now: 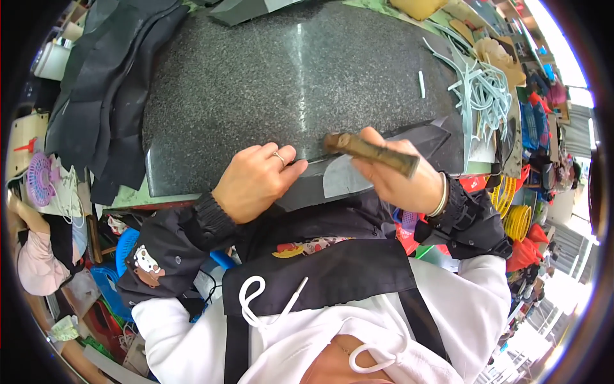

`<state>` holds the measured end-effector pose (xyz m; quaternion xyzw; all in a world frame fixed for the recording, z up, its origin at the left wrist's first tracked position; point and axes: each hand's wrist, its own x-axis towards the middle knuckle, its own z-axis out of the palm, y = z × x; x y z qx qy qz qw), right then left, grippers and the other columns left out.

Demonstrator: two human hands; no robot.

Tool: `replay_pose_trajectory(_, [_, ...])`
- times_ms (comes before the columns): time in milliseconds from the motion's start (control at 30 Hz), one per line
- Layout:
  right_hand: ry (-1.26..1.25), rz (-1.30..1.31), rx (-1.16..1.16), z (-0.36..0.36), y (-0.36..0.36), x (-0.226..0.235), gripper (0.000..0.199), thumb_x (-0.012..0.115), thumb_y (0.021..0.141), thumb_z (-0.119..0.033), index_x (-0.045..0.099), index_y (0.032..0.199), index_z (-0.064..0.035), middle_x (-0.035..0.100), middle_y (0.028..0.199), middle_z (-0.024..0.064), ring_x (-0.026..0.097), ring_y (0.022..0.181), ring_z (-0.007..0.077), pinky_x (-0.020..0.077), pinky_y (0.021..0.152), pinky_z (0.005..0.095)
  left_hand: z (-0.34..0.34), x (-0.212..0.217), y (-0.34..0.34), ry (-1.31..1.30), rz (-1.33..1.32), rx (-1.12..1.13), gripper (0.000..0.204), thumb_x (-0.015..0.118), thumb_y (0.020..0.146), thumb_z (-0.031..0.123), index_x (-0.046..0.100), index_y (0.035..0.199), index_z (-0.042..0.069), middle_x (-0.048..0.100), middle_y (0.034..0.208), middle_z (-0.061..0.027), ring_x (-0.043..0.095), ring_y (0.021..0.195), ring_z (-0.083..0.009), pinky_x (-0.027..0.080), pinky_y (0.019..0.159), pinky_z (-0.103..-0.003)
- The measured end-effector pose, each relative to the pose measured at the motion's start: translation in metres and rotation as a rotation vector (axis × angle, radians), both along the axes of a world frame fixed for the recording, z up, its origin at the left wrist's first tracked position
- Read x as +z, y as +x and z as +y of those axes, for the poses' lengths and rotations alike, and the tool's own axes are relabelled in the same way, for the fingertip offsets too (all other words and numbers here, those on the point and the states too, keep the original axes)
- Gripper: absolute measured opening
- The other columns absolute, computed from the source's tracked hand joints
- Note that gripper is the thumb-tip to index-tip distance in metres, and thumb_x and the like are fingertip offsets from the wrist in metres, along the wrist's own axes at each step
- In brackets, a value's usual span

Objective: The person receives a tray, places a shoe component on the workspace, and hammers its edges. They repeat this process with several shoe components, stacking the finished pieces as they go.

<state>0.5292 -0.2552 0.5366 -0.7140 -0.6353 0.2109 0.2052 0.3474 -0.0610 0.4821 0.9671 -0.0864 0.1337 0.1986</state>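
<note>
My left hand (259, 179), with a ring on one finger, is closed with thumb and curled fingers on the edge of a black sheet piece (304, 189). This piece lies along the near edge of a dark speckled stone slab (224, 83) and hangs toward my lap. A pale grey patch (342, 177) shows on it between my hands. Over its right part, my right hand (400, 182) is closed around a worn brown hammer (371, 152). The hammer's head points left, above the slab, and my palm hides most of its handle.
Long black sheets (109, 83) are stacked along the slab's left side. Pale blue-green strips (483, 93) lie heaped at the right, with one short strip (421, 84) on the slab. A purple fan (41, 179) stands at far left, near another person's pink sleeve (41, 262).
</note>
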Motion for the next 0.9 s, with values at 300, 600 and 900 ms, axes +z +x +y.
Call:
replay_pose_trajectory(300, [-0.144,0.051,0.002,0.015,-0.027,0.004,0.036,0.064,0.085,-0.009,0.053,0.119,-0.0037,0.059,0.079,0.0178,0.061,0.066,0.0355,0.0445,0.052,0.0425,-0.006,-0.011,-0.011,-0.079,-0.107,0.141,0.020,0.071,0.076,0.017,0.069,0.095,0.011,0.058,0.085,-0.0015,0.058,0.081,-0.0197,0.048,0.070,-0.032])
replay_pose_trajectory(600, [0.067,0.007,0.023,0.027,-0.025,-0.005,0.019,0.064,0.088,-0.012,0.053,0.102,-0.0043,0.057,0.064,0.0169,0.059,0.058,0.0396,0.0442,0.051,0.0454,-0.016,-0.016,-0.038,-0.126,-0.213,0.338,0.025,0.079,0.071,0.014,0.072,0.095,0.009,0.062,0.090,-0.0023,0.060,0.087,-0.0225,0.049,0.076,-0.037])
replay_pose_trajectory(900, [-0.079,0.112,0.093,0.034,-0.035,0.005,0.018,0.064,0.089,-0.014,0.058,0.104,-0.0059,0.061,0.076,0.0191,0.062,0.068,0.0377,0.0467,0.056,0.0452,-0.021,-0.012,-0.037,-0.002,-0.136,0.296,0.026,0.078,0.073,0.019,0.070,0.095,0.008,0.061,0.093,-0.0026,0.060,0.088,-0.0225,0.047,0.080,-0.039])
